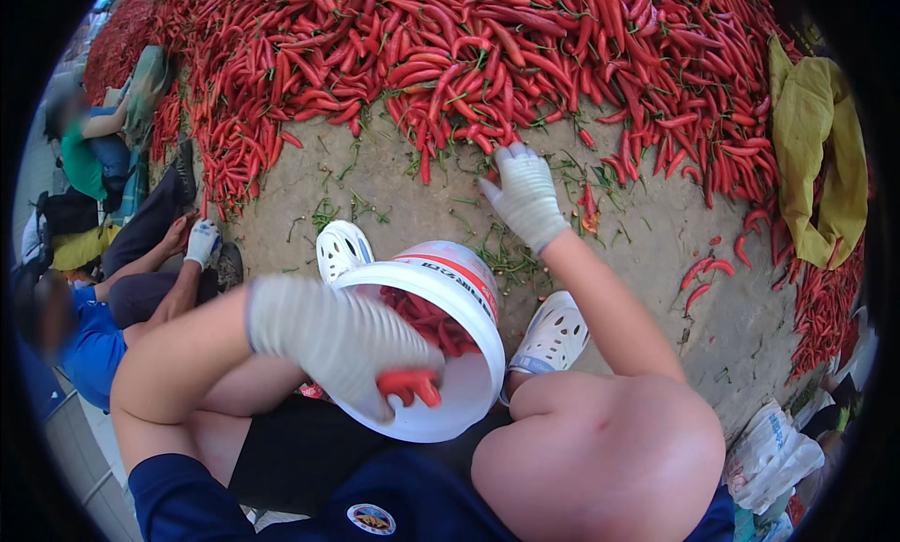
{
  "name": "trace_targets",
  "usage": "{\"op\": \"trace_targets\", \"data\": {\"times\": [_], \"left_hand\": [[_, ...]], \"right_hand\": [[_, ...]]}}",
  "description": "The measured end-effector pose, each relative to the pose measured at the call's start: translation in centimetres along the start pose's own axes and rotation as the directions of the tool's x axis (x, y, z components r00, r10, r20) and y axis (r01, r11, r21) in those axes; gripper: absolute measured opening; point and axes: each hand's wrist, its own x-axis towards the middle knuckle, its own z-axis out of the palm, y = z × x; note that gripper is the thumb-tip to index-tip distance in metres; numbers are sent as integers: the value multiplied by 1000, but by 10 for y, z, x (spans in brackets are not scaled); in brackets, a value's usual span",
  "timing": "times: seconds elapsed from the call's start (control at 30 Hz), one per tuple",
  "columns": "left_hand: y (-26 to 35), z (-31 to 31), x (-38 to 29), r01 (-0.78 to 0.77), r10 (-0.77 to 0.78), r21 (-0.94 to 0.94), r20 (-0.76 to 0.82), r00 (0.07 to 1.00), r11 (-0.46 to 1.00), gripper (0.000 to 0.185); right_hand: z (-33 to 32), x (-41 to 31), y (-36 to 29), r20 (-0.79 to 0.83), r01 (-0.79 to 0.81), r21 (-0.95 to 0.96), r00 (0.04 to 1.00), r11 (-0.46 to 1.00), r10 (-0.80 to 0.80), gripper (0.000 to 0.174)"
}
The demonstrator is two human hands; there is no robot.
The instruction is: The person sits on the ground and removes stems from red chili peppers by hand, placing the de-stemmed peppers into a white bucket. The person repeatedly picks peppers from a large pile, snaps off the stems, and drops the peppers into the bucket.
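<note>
My left hand (344, 338), in a whitish knit glove and blurred by motion, is closed around several red chili peppers (411, 386) over the mouth of a white plastic bucket (460, 394). The bucket lies tilted between my legs, its opening towards me, with red chilies (429, 317) inside. My right hand (527, 194), gloved alike, reaches to the near edge of a large heap of red chili peppers (485, 57). Its fingertips are at a chili there; whether they grip it cannot be told. Green stems (503, 257) lie scattered on the ground below that hand.
White clogs (552, 334) are on my feet beside the bucket. At the left sit a person in blue (95, 345) and a person in green (81, 162). A yellow-green sack (819, 141) lies on the heap at right; a white plastic bag (770, 457) is lower right.
</note>
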Motion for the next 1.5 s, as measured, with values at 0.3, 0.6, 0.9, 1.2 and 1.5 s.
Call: {"op": "trace_targets", "data": {"times": [0.3, 0.6, 0.9, 1.2, 1.5], "left_hand": [[-11, 16, 15, -34, 28, -3, -475, 880, 999, 37], [-34, -19, -70, 369, -184, 189, -613, 768, 910, 41], [-112, 28, -8, 410, -64, 505, -569, 820, 759, 40], [-106, 45, 23, -9, 118, 226, -471, 874, 974, 58], [-174, 3, 37, 439, 349, 466, -880, 324, 768, 40]], "right_hand": [[0, 18, 25, -41, 82, -118, 995, 990, -87, 17], [-165, 2, -8, 506, 237, -62, 845, 970, -174, 21], [-180, 21, -43, 675, 243, -165, 735, 956, -70, 27], [-113, 13, -64, 566, -133, -16, 816, 991, 118, 31], [-70, 13, -127, 569, -199, 324, 822, 925, -22, 28]]}}
